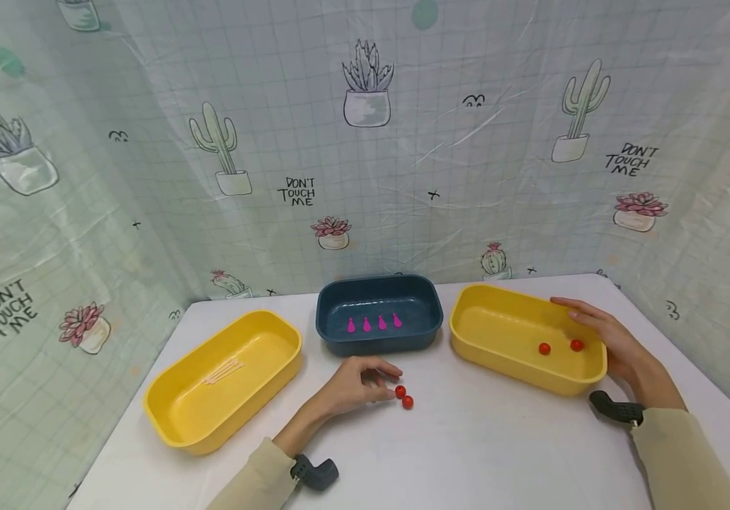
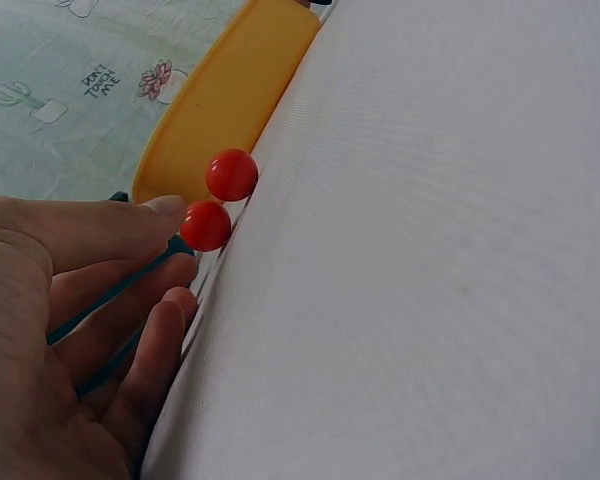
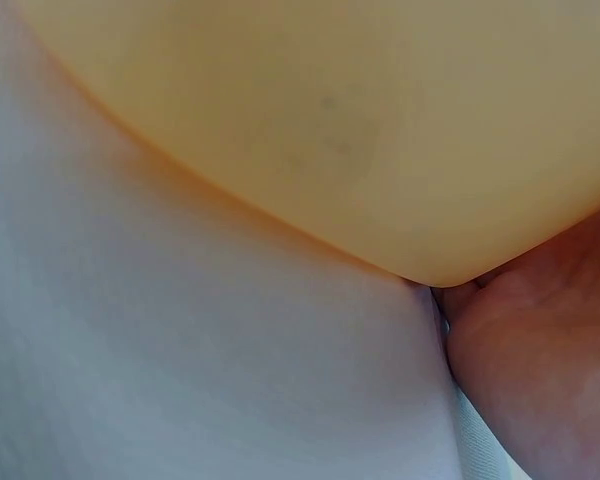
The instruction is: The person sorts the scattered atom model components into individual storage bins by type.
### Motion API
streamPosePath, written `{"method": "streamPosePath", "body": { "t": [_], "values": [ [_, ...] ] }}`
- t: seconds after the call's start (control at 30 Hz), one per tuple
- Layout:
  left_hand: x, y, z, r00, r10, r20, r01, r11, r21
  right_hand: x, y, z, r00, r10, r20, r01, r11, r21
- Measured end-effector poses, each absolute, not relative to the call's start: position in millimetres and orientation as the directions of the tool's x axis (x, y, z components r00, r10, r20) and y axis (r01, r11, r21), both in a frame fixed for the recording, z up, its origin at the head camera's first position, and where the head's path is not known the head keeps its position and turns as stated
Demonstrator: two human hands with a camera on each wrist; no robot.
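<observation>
My left hand point(image 1: 360, 386) is above the white table, its fingers loosely bent and apart. Its thumb tip is right beside two small red balls point(image 2: 206, 226), which lie close together on the table; nothing shows in the palm. My right hand point(image 1: 613, 343) rests against the right end of a yellow bin point(image 1: 505, 361), with fingers extended along the rim. Part of that hand is hidden, and the right wrist view shows only its palm side by the bin's wall. Two more red balls point(image 1: 544, 348) lie inside this bin.
A dark blue bin point(image 1: 380, 346) at the back centre holds several pink pear-shaped pieces point(image 1: 367, 324). On the left, another yellow bin point(image 1: 237, 404) contains several thin pale sticks point(image 1: 223, 371). Patterned cloth point(image 1: 371, 177) hangs behind and at the sides of the white table point(image 1: 466, 453).
</observation>
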State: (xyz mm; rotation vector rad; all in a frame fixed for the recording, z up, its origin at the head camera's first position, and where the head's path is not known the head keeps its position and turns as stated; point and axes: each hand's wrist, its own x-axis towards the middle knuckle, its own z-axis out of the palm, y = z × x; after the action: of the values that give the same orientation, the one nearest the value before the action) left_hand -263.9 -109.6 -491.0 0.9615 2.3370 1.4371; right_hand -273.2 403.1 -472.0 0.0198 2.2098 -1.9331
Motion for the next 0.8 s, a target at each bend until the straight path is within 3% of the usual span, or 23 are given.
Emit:
{"method": "streamPosePath", "body": {
  "t": [0.8],
  "values": [
    [-263.2,-105.4,-491.1,-0.753,0.642,0.143,0.458,0.357,0.814,-274.0,404.0,-470.9,-0.977,-0.122,-0.173,0.156,0.14,-0.978]
  ]
}}
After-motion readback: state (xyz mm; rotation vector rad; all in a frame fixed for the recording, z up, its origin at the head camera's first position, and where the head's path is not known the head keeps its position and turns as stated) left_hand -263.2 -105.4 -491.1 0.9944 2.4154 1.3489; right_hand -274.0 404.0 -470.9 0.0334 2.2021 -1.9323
